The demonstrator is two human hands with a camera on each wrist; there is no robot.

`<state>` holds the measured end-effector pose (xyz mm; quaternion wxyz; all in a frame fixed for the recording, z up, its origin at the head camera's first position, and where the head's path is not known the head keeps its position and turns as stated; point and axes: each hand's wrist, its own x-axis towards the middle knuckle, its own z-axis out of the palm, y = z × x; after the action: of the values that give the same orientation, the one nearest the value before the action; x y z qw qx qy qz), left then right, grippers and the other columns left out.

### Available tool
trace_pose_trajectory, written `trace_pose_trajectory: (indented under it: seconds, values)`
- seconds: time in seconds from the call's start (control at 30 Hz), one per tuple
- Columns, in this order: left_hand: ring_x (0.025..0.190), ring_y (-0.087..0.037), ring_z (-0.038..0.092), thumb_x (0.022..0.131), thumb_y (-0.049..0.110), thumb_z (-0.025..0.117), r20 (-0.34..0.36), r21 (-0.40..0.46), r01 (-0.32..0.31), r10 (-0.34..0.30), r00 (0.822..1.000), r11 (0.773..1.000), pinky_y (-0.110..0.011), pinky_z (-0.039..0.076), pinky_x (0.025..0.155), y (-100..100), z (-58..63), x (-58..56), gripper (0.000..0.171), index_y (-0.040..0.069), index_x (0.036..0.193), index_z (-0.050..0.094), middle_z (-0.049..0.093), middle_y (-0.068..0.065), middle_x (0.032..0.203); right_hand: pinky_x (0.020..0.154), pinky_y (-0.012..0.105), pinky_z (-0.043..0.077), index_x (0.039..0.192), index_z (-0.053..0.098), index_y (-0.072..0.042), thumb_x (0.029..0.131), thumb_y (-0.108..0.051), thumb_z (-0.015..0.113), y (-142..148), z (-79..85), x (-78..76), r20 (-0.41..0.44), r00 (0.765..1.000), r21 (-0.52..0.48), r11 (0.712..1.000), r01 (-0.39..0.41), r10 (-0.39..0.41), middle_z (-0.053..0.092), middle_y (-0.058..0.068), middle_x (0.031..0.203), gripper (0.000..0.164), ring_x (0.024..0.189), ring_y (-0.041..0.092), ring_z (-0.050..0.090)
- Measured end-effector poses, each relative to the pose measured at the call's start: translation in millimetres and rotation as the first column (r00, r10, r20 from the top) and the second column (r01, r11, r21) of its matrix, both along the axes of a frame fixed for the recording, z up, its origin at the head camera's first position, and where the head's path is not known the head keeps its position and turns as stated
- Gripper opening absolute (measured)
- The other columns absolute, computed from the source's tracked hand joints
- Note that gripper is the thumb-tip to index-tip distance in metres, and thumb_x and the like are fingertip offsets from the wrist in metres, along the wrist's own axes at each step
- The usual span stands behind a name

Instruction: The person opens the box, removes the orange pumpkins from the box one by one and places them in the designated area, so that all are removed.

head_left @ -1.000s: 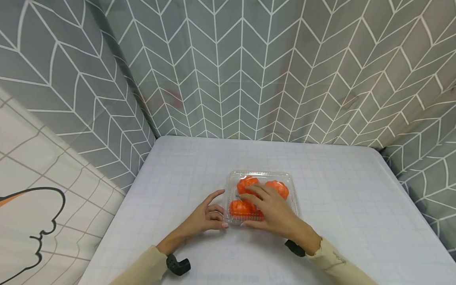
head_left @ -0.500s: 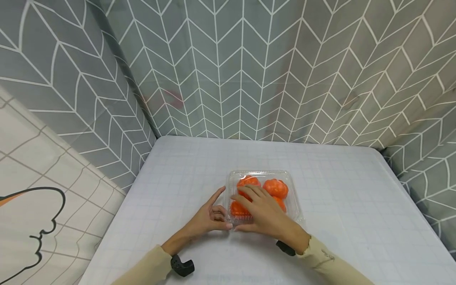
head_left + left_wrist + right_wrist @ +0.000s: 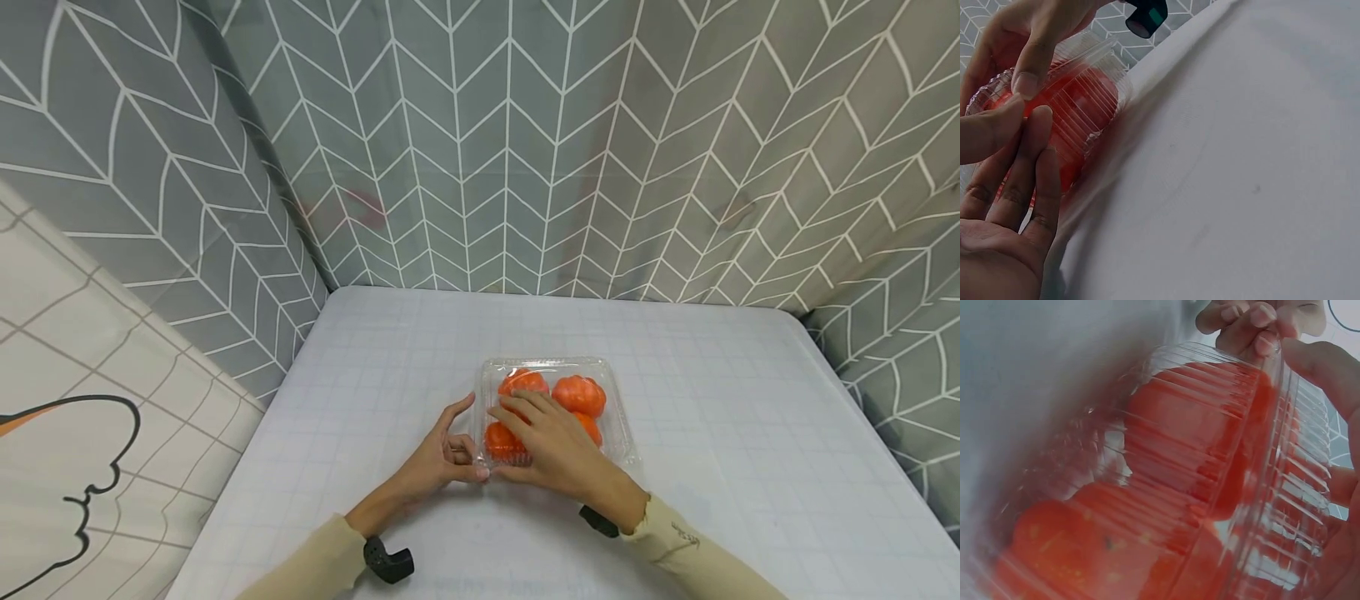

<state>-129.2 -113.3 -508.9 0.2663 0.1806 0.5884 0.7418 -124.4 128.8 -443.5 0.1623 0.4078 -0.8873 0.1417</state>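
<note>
A clear plastic clamshell container [image 3: 547, 362] sits on the white table, its lid down over several small orange pumpkins [image 3: 579, 396]. My left hand [image 3: 435, 460] is at its near left corner; in the left wrist view, thumb and fingertips [image 3: 1040, 122] pinch the rim there. Over the lid lies my right hand [image 3: 562, 450], fingers bent across the top and thumb at the near rim, beside the left thumb. The right wrist view shows that thumb [image 3: 1316, 369] on the ribbed edge. Part of the pumpkins is hidden beneath the right hand.
The white table [image 3: 735, 400] extends around the container on all sides. Grey curtains [image 3: 525, 150] with white zigzag lines stand behind and beside it. A white gridded cloth [image 3: 135, 333] hangs at the left. Each wrist wears a black device [image 3: 388, 560].
My right hand has slid left over the lid toward the near left corner, uncovering pumpkins on the right. My left hand has shifted slightly right, closing its thumb and fingers on that corner.
</note>
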Motion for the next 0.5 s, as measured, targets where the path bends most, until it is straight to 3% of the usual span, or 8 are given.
trace_pose_trajectory:
  seconds: [0.2,0.5]
  values:
    - [0.086,-0.022,0.074,0.087,-0.009,0.076,0.062,0.04,-0.012,0.01,0.998,0.999,-0.037,0.06,0.083,1.8,-1.4,1.7,0.108,0.025,0.165,0.008,0.065,-0.002,0.09,0.1,0.048,0.053,0.134,0.066,-0.009,0.076,-0.05,0.09,-1.6,-0.6,0.4,-0.048,0.999,-0.02,1.0,-0.009,0.008,0.066,0.014,0.132,0.075,0.127,0.034,0.057]
    - [0.082,-0.023,0.073,0.089,-0.006,0.076,0.139,0.09,-0.015,0.003,0.99,0.996,-0.04,0.059,0.087,3.5,-1.9,5.9,0.11,0.037,0.163,0.008,0.065,-0.007,0.094,0.095,0.046,0.056,0.133,0.067,-0.008,0.075,-0.05,0.089,-1.2,-0.7,-0.2,-0.072,0.997,-0.038,0.999,-0.012,0.009,0.066,0.014,0.131,0.075,0.125,0.033,0.059]
